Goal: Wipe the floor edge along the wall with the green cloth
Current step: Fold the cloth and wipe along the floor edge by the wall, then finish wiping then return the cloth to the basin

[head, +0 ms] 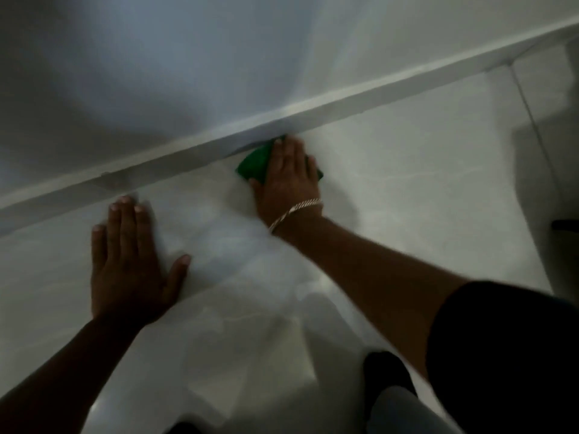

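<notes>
1. Right hand [286, 175] flat, palm down on green cloth [255, 166], fingers spread and extended, pressing it to floor [407, 170]; not a curled grip, cloth pinned under palm.
2. Green cloth sits on floor right at the edge where floor meets skirting [194, 155]; its far corner touches the skirting base. Most of the cloth is hidden under the hand; green shows on the left side of the hand and a small bit on the right by the little finger.
3. Fingertips of right hand reach up to the skirting line.
4. Bracelet [296, 213], light metal, twisted look, on right wrist.
5. Left hand [131, 261] open, palm flat on bare floor, fingers together, thumb splayed out to the right; holds nothing. It lies near the skirting but not touching, well apart from the cloth.
6. Wall [188, 57] plain white, above skirting, runs diagonally from lower left to upper right.
7. Floor pale glossy tile, faint marbling, grout line [532, 120] visible at right.
8. Dark sleeve [501, 339] on right upper arm at lower right; left forearm bare.
9. Dark shape [387, 368] at bottom centre, just beside right arm; cannot tell what it is.
10. Frame is dim, slightly blurred.
</notes>
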Demonstrator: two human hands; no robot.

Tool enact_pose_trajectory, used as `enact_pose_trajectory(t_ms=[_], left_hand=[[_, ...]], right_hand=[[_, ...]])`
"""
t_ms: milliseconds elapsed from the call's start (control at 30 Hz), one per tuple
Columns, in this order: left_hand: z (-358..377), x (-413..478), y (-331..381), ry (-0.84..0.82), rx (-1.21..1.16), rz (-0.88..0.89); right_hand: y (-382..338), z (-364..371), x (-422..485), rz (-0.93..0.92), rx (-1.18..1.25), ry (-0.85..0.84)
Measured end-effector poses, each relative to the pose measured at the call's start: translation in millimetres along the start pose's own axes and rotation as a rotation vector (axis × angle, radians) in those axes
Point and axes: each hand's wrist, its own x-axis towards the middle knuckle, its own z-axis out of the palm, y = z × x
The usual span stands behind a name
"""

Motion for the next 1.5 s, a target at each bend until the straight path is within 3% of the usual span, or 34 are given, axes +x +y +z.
enact_pose_trajectory(t_ms=[67,133,333,500,567,700,767,900,1100,1200,1367,1500], left_hand=[[3,-4,0,-0.005,0.027,0.006],[4,-4,-3,-0.003,0.039,0.000],[-30,1,19,-0.194,-0.121,-0.094],[-101,44,104,-0.381,-0.900,-0.491],[-142,60,151,-0.466,-1.202,-0.554],[-242,68,237,-0.874,-1.366,-0.548],[-296,66,277,-0.956,-1.351,-0.481],[-400,56,357,-0.944,-1.265,-0.391],[-509,57,495,-1.072,-1.391,-0.135],[-527,61,582,-1.139,-1.359,0.027],[-510,69,727,-1.025,-1.134,0.169],[-463,81,814,-0.894,-0.933,0.279]], right_hand=[[42,-26,26,0.174,0.027,0.049],[71,-48,47,0.309,0.004,-0.015],[78,-71,53,0.295,0.037,-0.082],[77,-123,-15,0.058,0.296,-0.094],[72,-143,-55,-0.044,0.368,-0.118],[76,-211,-132,-0.094,0.433,-0.103],[81,-263,-163,-0.089,0.444,-0.084],[103,-392,-224,0.057,0.578,-0.002],[177,-545,-295,0.802,1.208,0.435],[238,-579,-316,0.968,1.525,0.606],[349,-592,-328,1.100,1.372,0.824],[438,-574,-303,1.200,1.297,0.856]])
